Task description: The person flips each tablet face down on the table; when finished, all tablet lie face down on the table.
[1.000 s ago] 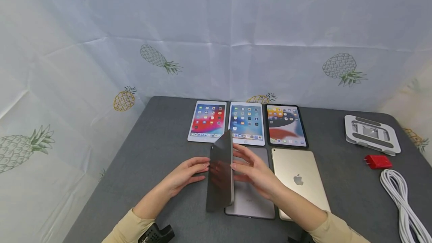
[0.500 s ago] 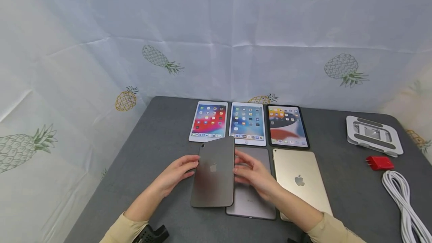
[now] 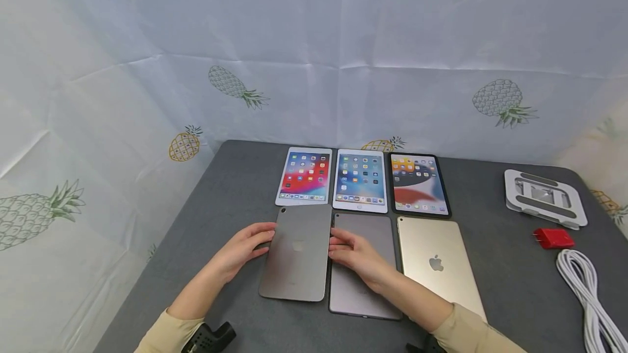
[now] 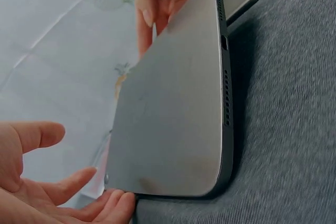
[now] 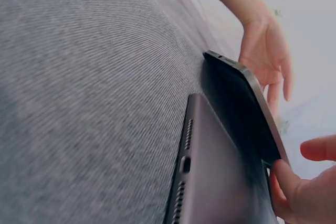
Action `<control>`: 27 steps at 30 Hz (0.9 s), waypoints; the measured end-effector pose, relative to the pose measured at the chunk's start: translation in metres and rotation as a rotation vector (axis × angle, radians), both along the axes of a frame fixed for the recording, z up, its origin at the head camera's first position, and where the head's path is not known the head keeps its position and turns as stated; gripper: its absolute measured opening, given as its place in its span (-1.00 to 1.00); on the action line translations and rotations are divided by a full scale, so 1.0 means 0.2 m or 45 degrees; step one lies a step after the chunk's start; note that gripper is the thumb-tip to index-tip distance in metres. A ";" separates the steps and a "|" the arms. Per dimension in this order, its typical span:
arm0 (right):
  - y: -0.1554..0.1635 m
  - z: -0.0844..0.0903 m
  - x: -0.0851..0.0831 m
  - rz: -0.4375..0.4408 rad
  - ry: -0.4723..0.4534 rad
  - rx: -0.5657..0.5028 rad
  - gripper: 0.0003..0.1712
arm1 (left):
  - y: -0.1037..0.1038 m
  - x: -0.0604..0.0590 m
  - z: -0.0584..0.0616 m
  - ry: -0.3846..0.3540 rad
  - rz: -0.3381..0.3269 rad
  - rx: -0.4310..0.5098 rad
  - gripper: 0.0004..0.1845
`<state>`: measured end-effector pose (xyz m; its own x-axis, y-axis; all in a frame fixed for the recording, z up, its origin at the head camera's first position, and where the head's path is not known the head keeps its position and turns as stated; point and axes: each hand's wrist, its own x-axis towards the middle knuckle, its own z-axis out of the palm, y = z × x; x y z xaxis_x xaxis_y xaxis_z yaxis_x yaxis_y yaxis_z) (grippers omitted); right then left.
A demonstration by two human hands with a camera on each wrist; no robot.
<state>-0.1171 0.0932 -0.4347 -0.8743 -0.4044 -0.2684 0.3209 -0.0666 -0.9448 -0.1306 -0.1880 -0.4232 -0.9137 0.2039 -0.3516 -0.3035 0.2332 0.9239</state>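
Note:
A dark grey tablet (image 3: 296, 266) lies back side up at the front left, tilted, its right edge raised off the table in the right wrist view. My left hand (image 3: 247, 247) is at its left edge; in the left wrist view the fingertips (image 4: 123, 205) touch the edge and the thumb stands apart. My right hand (image 3: 363, 260) touches the raised right edge with its fingertips, the thumb apart in the right wrist view. Under my right hand a second grey tablet (image 3: 360, 298) lies face down. A gold tablet (image 3: 436, 244) lies face down to its right.
Behind stand in a row a white tablet with a red screen (image 3: 304, 176), a white tablet with a blue screen (image 3: 360, 181) and a black-rimmed tablet (image 3: 419, 184), all lit. To the right are a folded stand (image 3: 544, 198), a red plug (image 3: 553, 238) and a coiled white cable (image 3: 586, 287).
The grey tablet has tipped from nearly upright on edge to almost flat, back side up, and shifted left. Both hands have moved left with it.

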 end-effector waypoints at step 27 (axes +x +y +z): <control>-0.06 0.08 0.04 0.169 -0.166 -0.144 -0.22 | -0.08 0.01 0.02 -0.010 -0.011 -0.030 -0.46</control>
